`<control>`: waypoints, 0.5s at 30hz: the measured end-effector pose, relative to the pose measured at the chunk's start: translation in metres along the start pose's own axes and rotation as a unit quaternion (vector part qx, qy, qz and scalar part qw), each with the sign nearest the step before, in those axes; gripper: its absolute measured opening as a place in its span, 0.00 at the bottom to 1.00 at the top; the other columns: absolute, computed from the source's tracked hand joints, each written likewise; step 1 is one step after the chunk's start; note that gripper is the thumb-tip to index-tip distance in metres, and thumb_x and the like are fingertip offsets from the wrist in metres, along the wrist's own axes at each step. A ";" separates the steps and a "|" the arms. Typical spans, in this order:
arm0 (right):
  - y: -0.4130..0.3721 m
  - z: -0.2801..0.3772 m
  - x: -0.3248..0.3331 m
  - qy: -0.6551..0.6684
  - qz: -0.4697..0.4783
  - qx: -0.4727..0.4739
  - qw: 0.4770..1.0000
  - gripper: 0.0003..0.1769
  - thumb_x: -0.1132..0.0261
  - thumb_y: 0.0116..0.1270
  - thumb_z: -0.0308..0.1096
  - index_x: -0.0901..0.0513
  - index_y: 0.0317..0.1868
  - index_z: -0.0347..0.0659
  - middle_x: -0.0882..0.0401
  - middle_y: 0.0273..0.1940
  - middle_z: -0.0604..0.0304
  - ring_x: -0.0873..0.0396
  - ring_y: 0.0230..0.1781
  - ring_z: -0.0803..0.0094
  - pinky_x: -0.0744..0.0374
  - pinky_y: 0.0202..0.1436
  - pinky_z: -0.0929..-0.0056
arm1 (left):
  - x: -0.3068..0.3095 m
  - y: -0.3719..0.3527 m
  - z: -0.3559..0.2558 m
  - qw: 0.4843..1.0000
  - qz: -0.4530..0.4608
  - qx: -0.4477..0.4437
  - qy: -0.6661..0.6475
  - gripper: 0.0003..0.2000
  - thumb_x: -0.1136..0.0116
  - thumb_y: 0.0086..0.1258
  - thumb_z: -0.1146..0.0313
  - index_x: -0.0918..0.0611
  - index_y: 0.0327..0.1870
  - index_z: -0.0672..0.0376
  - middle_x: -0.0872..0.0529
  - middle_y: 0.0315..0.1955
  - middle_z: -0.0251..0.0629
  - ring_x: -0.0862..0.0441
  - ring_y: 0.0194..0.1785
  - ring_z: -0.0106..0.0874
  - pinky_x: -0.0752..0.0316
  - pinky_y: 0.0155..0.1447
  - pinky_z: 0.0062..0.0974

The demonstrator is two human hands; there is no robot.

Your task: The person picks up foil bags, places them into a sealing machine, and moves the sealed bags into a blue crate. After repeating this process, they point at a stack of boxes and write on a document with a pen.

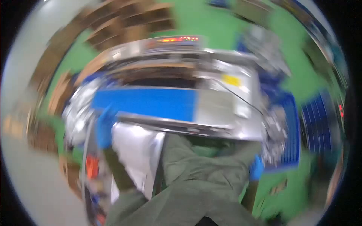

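My left hand, in a blue glove, is by the left end of a blue conveyor belt. Beneath that forearm lies a stack of white or silvery bags on a metal side tray. Down at my right side, my right hand, also gloved in blue, is close to a blue basket holding crumpled silver packets. Motion blur smears the fingers of both hands, and I cannot make out anything held. The belt belongs to a metal sealing machine with red lit digits at its back.
Brown cardboard boxes stand beyond the machine on the green floor. More silvery bags are heaped at the belt's left end. A dark cable crosses the machine's right top. Another blue crate is farther right.
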State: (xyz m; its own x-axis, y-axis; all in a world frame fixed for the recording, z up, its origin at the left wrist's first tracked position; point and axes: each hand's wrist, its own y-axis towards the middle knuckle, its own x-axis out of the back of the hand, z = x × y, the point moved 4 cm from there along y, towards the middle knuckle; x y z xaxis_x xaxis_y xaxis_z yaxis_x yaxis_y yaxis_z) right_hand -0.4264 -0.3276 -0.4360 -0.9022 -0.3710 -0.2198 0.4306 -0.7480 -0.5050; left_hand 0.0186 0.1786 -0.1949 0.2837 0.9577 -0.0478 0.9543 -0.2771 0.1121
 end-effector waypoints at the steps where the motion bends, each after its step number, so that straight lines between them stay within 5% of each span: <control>1: -0.003 0.005 -0.002 0.020 0.012 -0.052 0.998 0.11 0.42 0.65 0.39 0.31 0.24 0.54 0.41 0.14 0.75 0.42 0.10 0.83 0.44 0.11 0.81 | -0.003 -0.012 -0.001 0.994 0.037 0.032 0.098 0.26 0.68 0.72 0.51 0.38 0.66 0.56 0.31 0.60 0.40 0.34 0.61 0.36 0.44 0.66 0.40; 3: -0.018 0.032 -0.011 -0.072 -0.016 0.011 0.997 0.11 0.40 0.63 0.42 0.27 0.28 0.46 0.35 0.19 0.70 0.38 0.15 0.80 0.37 0.17 0.80 | -0.014 -0.039 -0.003 0.944 0.128 0.071 0.297 0.28 0.73 0.72 0.46 0.46 0.69 0.50 0.39 0.66 0.32 0.49 0.70 0.35 0.59 0.70 0.53; 4: -0.017 0.038 -0.007 -0.129 -0.038 0.060 0.989 0.14 0.38 0.61 0.43 0.25 0.31 0.40 0.30 0.22 0.67 0.35 0.18 0.79 0.33 0.22 0.79 | -0.015 -0.036 0.010 0.956 0.130 0.111 0.238 0.29 0.74 0.72 0.46 0.48 0.70 0.49 0.40 0.67 0.31 0.52 0.72 0.32 0.62 0.70 0.55; 5: -0.013 0.043 -0.004 -0.097 -0.030 0.012 0.995 0.14 0.38 0.61 0.43 0.23 0.33 0.39 0.27 0.25 0.66 0.31 0.20 0.80 0.31 0.24 0.79 | -0.016 -0.035 0.023 0.964 0.127 0.152 0.178 0.29 0.75 0.72 0.46 0.51 0.71 0.48 0.41 0.68 0.29 0.55 0.73 0.29 0.65 0.70 0.56; 6: -0.005 0.050 0.006 -0.112 -0.072 0.028 0.991 0.14 0.38 0.61 0.43 0.23 0.34 0.38 0.25 0.26 0.65 0.29 0.22 0.79 0.29 0.26 0.78 | -0.023 -0.037 0.025 0.990 0.051 0.121 0.045 0.38 0.76 0.64 0.35 0.50 0.71 0.50 0.34 0.62 0.41 0.39 0.48 0.27 0.44 0.51 0.39; 8: 0.025 0.054 0.032 -0.122 -0.108 0.041 0.986 0.14 0.38 0.60 0.42 0.22 0.34 0.38 0.23 0.27 0.63 0.27 0.24 0.78 0.27 0.28 0.77 | -0.017 -0.037 0.019 0.992 -0.028 0.088 -0.086 0.48 0.78 0.55 0.24 0.50 0.71 0.53 0.26 0.56 0.52 0.24 0.23 0.24 0.24 0.31 0.22; 10: 0.086 0.039 0.084 -0.159 -0.198 0.121 0.960 0.16 0.38 0.59 0.42 0.21 0.37 0.37 0.21 0.30 0.61 0.24 0.27 0.76 0.25 0.32 0.75 | -0.020 -0.033 0.016 0.994 0.026 0.095 0.049 0.53 0.78 0.50 0.21 0.52 0.71 0.55 0.23 0.48 0.63 0.43 0.07 0.21 0.41 0.12 0.14; 15: 0.232 0.053 0.146 -0.241 -0.201 0.115 0.942 0.20 0.38 0.56 0.47 0.21 0.40 0.38 0.19 0.36 0.53 0.21 0.36 0.64 0.24 0.43 0.69 | -0.090 -0.043 -0.018 0.972 -0.074 0.093 0.202 0.42 0.70 0.55 0.31 0.44 0.63 0.58 0.22 0.42 0.56 0.39 0.12 0.22 0.38 0.16 0.16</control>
State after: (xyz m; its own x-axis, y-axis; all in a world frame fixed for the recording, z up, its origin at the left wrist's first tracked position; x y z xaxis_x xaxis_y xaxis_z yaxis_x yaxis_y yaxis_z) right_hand -0.4567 -0.5847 -0.5406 -0.9020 -0.1978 0.3838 0.1004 -0.9606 -0.2593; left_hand -0.0500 0.1059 -0.1771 0.1170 0.9300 0.3483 0.9931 -0.1064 -0.0497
